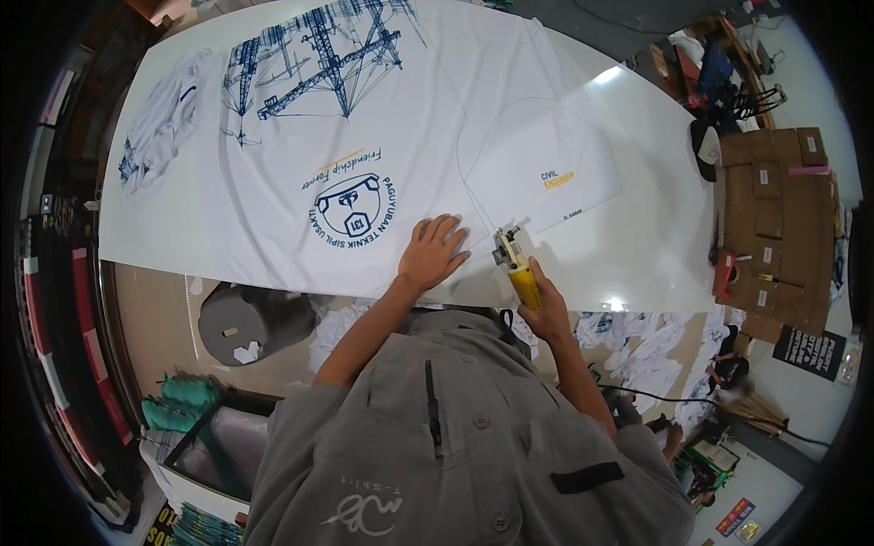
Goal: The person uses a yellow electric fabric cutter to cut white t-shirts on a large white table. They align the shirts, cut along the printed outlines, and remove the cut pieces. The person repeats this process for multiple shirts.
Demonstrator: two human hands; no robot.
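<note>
A large white fabric sheet (pixel 264 218) lies spread over the white table (pixel 651 278), carrying dark blue line drawings, a round emblem and thin pattern outlines. My left hand (pixel 431 255) presses flat on it, fingers apart, near an outline's lower edge. In my right hand (pixel 549 311) is a yellow handheld electric fabric cutter (pixel 523 282), gripped by its body. The cutter's metal head sits at the lower end of the outlines, right of my left hand. On the right, an outlined fabric panel (pixel 510 164) bears a small print. Whether the blade touches cloth I cannot tell.
Crumpled printed white cloth (pixel 164 127) rests at the table's left end. Below that side stands a dark grey bin (pixel 246 328). Brown cardboard (pixel 774 223) is beyond the right end. White cloth pieces (pixel 646 350) lie on the floor, with people (pixel 728 369) nearby. A black cord (pixel 674 399) runs at right.
</note>
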